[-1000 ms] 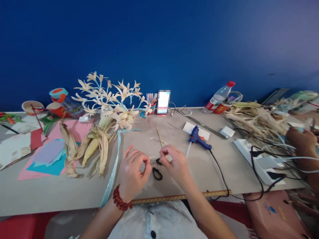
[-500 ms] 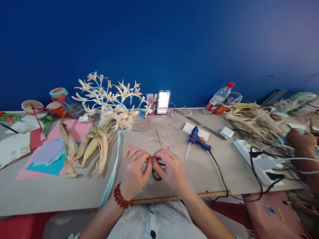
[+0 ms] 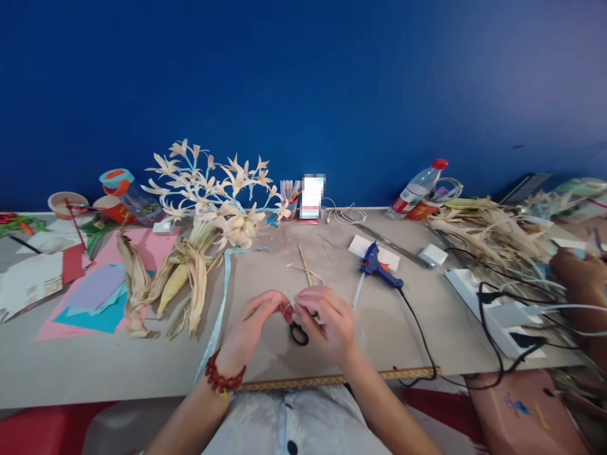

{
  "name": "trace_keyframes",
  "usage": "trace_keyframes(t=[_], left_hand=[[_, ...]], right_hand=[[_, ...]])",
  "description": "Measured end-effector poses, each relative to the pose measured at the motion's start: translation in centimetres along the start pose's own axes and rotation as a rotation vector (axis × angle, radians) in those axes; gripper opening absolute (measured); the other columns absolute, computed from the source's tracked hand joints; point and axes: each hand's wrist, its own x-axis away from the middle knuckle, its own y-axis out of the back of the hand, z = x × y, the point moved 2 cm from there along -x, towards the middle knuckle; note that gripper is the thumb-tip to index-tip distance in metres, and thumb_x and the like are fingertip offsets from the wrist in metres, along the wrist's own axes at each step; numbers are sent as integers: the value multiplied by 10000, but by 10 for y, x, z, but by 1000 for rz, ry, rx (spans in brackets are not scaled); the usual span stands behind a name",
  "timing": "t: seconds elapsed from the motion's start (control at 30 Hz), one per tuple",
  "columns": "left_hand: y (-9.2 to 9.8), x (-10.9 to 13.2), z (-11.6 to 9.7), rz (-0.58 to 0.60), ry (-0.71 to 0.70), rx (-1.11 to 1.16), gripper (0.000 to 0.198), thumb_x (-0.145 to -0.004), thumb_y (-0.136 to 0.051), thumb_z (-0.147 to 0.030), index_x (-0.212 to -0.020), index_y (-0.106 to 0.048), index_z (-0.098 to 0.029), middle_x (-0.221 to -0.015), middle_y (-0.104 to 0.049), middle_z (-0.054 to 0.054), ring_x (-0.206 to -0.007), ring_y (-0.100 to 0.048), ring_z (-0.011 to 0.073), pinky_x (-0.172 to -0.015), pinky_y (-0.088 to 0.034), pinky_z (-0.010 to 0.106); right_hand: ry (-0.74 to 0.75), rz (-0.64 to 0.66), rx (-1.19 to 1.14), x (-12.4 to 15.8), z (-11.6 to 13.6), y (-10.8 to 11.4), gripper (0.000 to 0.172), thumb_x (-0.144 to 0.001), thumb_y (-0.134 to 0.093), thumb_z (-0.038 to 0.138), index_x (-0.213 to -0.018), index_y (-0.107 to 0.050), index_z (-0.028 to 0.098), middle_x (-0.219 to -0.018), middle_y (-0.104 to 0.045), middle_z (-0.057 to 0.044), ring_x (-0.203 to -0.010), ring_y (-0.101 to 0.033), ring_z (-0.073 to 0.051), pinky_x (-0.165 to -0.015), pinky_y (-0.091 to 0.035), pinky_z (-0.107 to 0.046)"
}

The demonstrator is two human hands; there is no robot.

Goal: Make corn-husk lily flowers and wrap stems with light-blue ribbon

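Above the table's front middle, my left hand (image 3: 256,322) is closed, fingertips together around a thin pale strip (image 3: 287,306) that curves between the hands. My right hand (image 3: 328,314) pinches at the strip's other side, thumb and forefinger together. Its material is too small to make out. Below the hands lies a pair of scissors with a black handle loop (image 3: 299,334), partly hidden by my right hand. Just beyond are a thin wooden stick (image 3: 305,264) and a loose pale strand. A light blue ribbon (image 3: 220,311) runs down the table left of my left hand.
A blue glue gun (image 3: 377,265) lies right, its cord trailing past a white power strip (image 3: 488,316). Corn husks (image 3: 192,284) and husk flowers (image 3: 237,221) are left. A phone (image 3: 313,197) stands at the wall. Another person's hand (image 3: 576,272) is far right.
My hands have moved slightly apart, and the thin pale strip now shows between them. My left hand has turned and shifted left. More of the scissors' black handle is visible.
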Motion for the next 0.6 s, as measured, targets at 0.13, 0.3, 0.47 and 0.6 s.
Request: trace_keyframes(t=[0.13, 0.3, 0.47, 0.6], left_hand=[[-6, 1, 5, 98, 177, 269, 235, -871, -542, -384, -741, -534, -189, -688, -566, 42, -680, -571, 185, -723, -501, 359], [-3, 6, 4, 80, 93, 143, 187, -868, -579, -331, -744, -557, -193, -694, -569, 17, -709, -548, 169, -724, -456, 317], [0, 6, -3, 92, -82, -164, 153, -912, -525, -275, -794, -586, -198, -756, -583, 15, -757, -546, 167, -735, -422, 300], [1, 3, -6, 104, -155, -283, 155, -913, -519, -263, -791, -591, -200, -770, -582, 19, -757, -556, 170, -735, -434, 302]], right_hand=[[91, 37, -48, 6, -5, -1, 286, -880, -560, 123, -1100, -654, 280, -1035, -732, -80, -947, -685, -233, -843, -553, -427], [-152, -4, -214, 10, -10, 0, 331, -898, -544, 155, -1196, -602, 287, -1122, -695, -91, -1018, -663, -239, -878, -541, -432], [-549, 136, -734, 8, -10, -1, 200, -916, -529, 283, -1085, -618, 222, -966, -684, -67, -884, -669, -203, -812, -552, -366], [-677, 133, -895, 5, -7, -4, 143, -832, -683, 283, -942, -634, 208, -814, -642, -11, -749, -640, -153, -717, -534, -281]])
